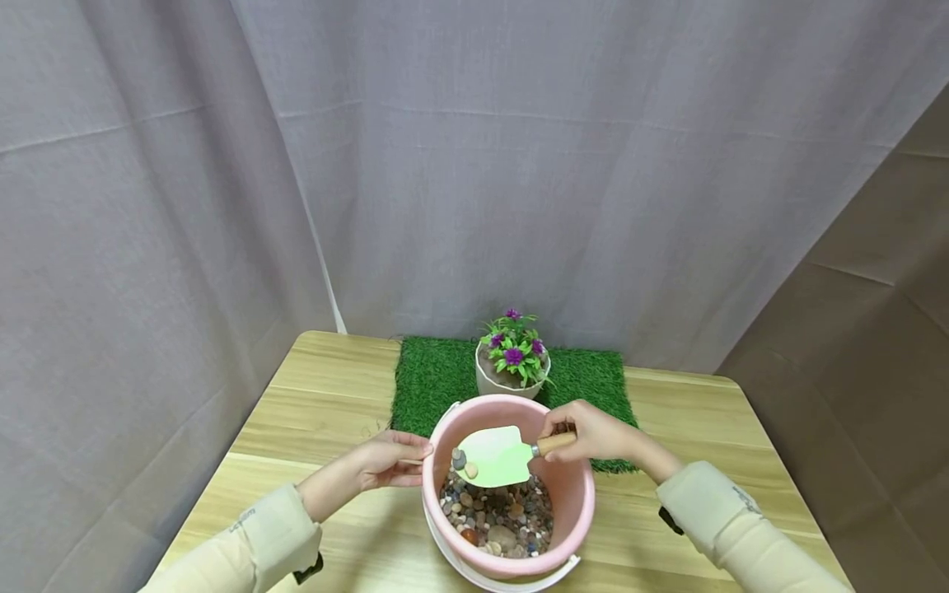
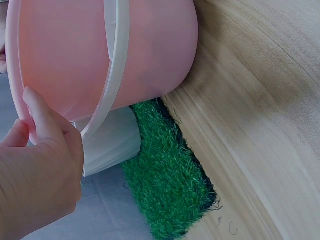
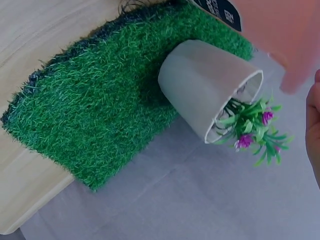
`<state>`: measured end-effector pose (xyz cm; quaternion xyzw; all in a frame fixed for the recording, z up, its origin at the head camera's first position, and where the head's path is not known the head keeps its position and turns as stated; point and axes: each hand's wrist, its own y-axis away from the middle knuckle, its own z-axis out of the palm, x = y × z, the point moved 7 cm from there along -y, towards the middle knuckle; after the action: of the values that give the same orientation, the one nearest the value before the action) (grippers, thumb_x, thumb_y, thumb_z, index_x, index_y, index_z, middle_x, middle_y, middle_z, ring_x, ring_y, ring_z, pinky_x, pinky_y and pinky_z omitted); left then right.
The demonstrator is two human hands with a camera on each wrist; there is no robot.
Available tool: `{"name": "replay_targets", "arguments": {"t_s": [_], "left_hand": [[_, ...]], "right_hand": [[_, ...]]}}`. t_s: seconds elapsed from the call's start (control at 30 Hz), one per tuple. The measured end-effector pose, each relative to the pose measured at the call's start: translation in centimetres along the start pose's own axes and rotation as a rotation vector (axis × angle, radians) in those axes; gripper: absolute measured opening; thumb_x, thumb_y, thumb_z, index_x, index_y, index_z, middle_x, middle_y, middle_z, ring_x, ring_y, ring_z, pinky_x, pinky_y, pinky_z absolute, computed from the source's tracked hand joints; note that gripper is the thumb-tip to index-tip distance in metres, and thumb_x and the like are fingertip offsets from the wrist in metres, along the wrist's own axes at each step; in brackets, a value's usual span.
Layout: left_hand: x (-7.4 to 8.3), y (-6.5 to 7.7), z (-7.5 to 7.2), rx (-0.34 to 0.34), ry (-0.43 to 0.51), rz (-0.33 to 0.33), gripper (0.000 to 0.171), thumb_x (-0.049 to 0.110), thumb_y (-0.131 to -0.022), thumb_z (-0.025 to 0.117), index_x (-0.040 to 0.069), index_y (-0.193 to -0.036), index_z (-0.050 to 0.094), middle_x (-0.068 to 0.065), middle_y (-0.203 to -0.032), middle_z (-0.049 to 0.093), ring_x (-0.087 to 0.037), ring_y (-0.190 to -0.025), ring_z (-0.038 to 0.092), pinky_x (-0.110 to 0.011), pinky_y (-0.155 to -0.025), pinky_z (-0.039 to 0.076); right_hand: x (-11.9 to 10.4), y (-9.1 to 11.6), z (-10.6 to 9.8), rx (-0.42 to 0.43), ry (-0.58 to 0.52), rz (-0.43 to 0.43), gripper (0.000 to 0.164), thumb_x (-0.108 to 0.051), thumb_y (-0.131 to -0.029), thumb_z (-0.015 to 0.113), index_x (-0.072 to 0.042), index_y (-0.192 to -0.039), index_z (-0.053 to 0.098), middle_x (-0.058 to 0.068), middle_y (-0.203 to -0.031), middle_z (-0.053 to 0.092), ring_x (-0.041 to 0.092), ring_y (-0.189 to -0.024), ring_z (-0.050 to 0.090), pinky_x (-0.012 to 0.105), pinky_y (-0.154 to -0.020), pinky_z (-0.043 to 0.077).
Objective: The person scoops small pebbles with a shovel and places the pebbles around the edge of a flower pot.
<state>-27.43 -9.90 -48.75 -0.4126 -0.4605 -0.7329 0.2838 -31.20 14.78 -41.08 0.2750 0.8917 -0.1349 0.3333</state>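
Note:
A pink bucket (image 1: 582,515) with a white handle stands near the table's front edge, pebbles (image 1: 500,535) of mixed sizes and colours lying in its bottom. At the bucket's left rim, my left hand (image 1: 389,459) pinches the edge between thumb and fingers; the left wrist view shows this hand (image 2: 47,160) from behind. My right hand (image 1: 589,432) grips the wooden handle of a garden trowel (image 1: 495,455) over the bucket's mouth. Its pale green blade points left, with a grey stone (image 1: 459,459) and a cream stone (image 1: 470,470) at the tip. The trowel is out of sight in the right wrist view.
Behind the bucket, a white flowerpot (image 1: 511,390) with a purple-flowered plant (image 1: 515,350) stands on a green artificial grass mat (image 1: 437,383). Below them is a wooden table (image 1: 326,379). Grey curtains (image 1: 519,165) hang behind and to the left.

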Motion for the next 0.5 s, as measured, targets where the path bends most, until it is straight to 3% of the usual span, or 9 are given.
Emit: {"name": "replay_targets", "arguments": {"t_s": [0.23, 0.5], "left_hand": [[0.0, 0.0, -0.1, 0.004, -0.004, 0.004, 0.025, 0.005, -0.092, 0.056, -0.007, -0.113, 0.056, 0.0, -0.076, 0.063, -0.007, -0.07, 0.063, -0.024, -0.077, 0.062], [-0.1, -0.1, -0.2, 0.001, -0.005, -0.005, 0.026, 0.006, -0.091, 0.056, -0.007, -0.114, 0.056, 0.0, -0.076, 0.062, -0.007, -0.071, 0.063, -0.024, -0.077, 0.062]], "right_hand": [[0.0, 0.2, -1.3, 0.016, 0.015, 0.051, 0.01, -0.01, -0.076, 0.074, -0.01, -0.083, 0.066, -0.002, -0.073, 0.063, -0.002, -0.061, 0.048, 0.017, -0.052, 0.051], [0.7, 0.8, -2.6, 0.059, 0.03, 0.052, 0.011, -0.01, -0.076, 0.075, -0.01, -0.085, 0.068, -0.002, -0.072, 0.063, -0.003, -0.061, 0.048, 0.017, -0.051, 0.052]]}}
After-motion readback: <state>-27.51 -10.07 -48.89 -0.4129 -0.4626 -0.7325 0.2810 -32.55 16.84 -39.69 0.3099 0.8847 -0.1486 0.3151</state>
